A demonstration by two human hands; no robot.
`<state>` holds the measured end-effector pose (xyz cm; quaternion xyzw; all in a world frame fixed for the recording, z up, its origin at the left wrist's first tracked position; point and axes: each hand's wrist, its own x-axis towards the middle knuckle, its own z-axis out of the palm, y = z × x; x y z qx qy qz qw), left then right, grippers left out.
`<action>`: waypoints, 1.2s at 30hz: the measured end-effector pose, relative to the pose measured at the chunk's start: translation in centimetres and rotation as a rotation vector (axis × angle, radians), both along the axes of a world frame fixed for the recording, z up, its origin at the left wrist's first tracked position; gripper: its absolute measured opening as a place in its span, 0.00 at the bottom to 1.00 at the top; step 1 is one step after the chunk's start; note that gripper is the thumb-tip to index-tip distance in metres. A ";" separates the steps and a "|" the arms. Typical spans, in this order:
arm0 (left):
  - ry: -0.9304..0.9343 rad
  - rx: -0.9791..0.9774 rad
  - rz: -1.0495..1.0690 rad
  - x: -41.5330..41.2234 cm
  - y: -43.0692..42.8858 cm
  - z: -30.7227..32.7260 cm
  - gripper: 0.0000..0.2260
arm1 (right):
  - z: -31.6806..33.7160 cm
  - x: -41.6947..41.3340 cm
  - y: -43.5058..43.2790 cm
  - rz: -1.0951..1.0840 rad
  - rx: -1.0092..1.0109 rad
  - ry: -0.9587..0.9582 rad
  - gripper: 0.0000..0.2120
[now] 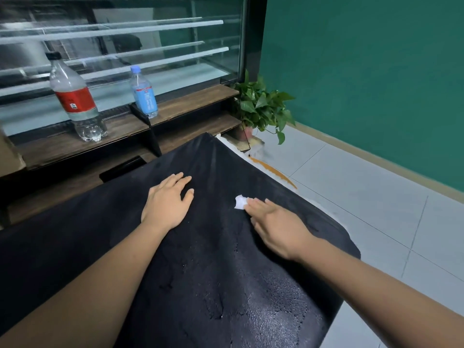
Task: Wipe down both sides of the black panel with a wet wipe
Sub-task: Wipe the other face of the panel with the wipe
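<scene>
Panel (213, 272) lay flat across the near middle, left hand (167, 202) bracing it with open grip, right hand (273, 224) also open, straight fingers pressing the wipe (240, 202) down; best bet looked like even pressure, overlapping strokes out to the edges.

wipe (240, 202) on panel (200, 259) under right hand (276, 227) | left bottle (75, 96), right bottle (145, 94) on shelf (120, 131) behind

Ahead of me, a glass display case (125, 46) above dark wooden shelves (190, 101); green wall (364, 71), pale tiled floor (364, 197), possibly a pothos (261, 106) cornered.
</scene>
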<state>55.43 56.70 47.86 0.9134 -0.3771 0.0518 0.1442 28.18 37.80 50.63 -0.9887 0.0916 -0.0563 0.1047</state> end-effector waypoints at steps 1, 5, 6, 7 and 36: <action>-0.004 0.003 -0.002 0.0 0.0 0.0 0.24 | -0.1 -0.7 0.7 0.023 -0.005 -0.004 0.22; 0.000 0.002 -0.002 -0.2 0.0 0.2 0.24 | -0.4 -2.6 1.7 0.080 -0.009 -0.015 0.21; 0.004 0.000 -0.002 -0.3 0.0 0.2 0.24 | -0.3 -2.6 1.5 0.088 0.000 -0.014 0.20; 0.005 0.000 -0.003 -0.3 0.0 0.2 0.24 | -0.2 -2.6 1.1 0.093 0.007 -0.011 0.19; 0.023 -0.002 -0.013 0.0 0.0 0.2 0.24 | 0.5 -5.6 -1.2 -0.064 -0.053 0.001 0.21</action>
